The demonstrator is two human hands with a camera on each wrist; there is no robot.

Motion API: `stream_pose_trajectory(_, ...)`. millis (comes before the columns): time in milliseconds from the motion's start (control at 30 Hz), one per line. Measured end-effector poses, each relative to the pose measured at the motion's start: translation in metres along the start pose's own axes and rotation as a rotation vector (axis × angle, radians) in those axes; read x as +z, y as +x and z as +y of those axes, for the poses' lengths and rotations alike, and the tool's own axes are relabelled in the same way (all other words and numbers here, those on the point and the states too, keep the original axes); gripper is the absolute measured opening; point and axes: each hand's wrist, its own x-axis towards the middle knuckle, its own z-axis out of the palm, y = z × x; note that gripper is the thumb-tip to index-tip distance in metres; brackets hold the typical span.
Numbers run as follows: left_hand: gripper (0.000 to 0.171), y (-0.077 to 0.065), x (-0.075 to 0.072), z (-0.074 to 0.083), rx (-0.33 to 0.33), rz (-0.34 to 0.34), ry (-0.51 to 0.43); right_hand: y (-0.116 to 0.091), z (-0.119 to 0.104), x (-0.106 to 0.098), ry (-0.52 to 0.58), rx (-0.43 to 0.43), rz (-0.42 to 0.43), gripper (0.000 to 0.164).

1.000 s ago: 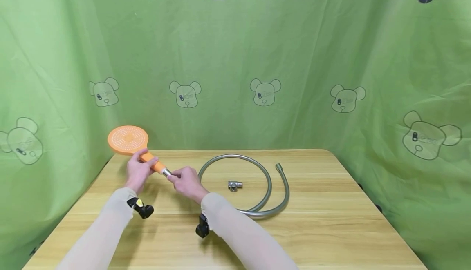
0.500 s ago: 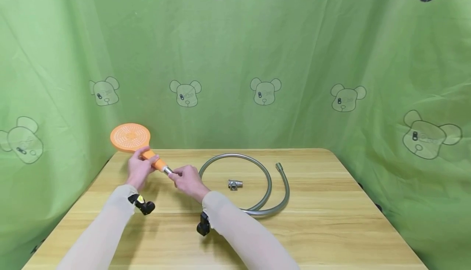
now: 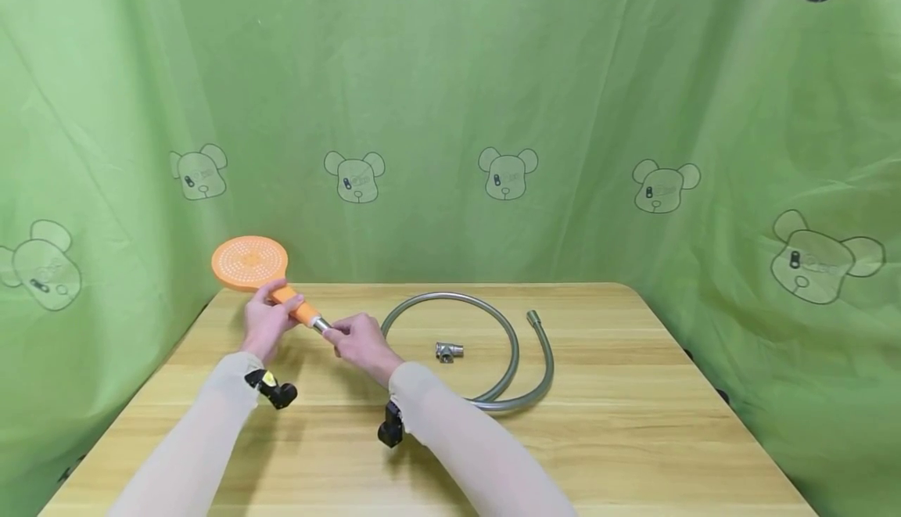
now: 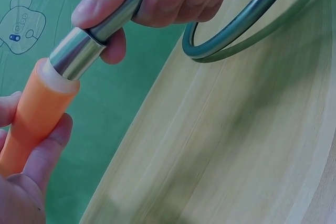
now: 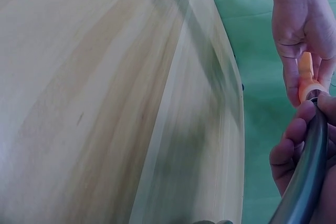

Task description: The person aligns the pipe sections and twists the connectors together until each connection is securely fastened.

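An orange shower head (image 3: 249,261) is held tilted above the table's far left corner, its perforated face upward. My left hand (image 3: 267,321) grips its handle (image 4: 39,111) between thumb and fingers. A silver hose nut (image 4: 77,53) sits against the pale collar at the handle's end. Just behind that nut, my right hand (image 3: 364,345) pinches the grey shower hose (image 4: 123,19) between thumb and curled fingers. Whether the threads are engaged inside the nut is hidden. The rest of the hose loops over the table, its free end fitting (image 3: 533,317) lying to the right.
Inside the hose loop lies a small chrome tee fitting (image 3: 448,352). The wooden table (image 3: 633,439) has green curtains (image 3: 422,243) around its back and sides. Black wrist cameras sit on both sleeves.
The shower head and both hands have shifted slightly up and right since one second ago, staying nearly still over the last half second. Both holds remain the same.
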Motion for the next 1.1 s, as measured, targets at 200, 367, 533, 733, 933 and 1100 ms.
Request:
stream_pose_trajectory(200,0.065,-0.001,0.0,0.0,-0.019,0.015,-0.059,-0.002,-0.001,-0.002,-0.097,-0.098,0.003,0.021)
stream_pose_trajectory(367,0.062,-0.001,0.002,0.002,-0.004,0.021,-0.055,-0.004,-0.003,-0.002,-0.175,-0.159,0.029,0.019)
stream_pose_trajectory(533,0.063,0.0,-0.003,0.007,0.012,0.038,-0.06,-0.007,0.0,-0.004,-0.291,-0.234,0.052,0.018)
stream_pose_trajectory(733,0.059,0.001,-0.014,0.014,0.036,0.111,-0.109,-0.012,0.011,-0.011,-0.376,-0.234,0.06,0.019)
stream_pose_trajectory(933,0.062,0.0,-0.001,0.011,-0.008,0.031,-0.065,-0.013,0.011,-0.016,-0.298,-0.226,0.056,0.023)
stream_pose_trajectory(1100,0.061,-0.001,0.002,0.006,-0.003,0.033,-0.037,-0.011,0.007,-0.016,-0.277,-0.215,0.059,0.024)
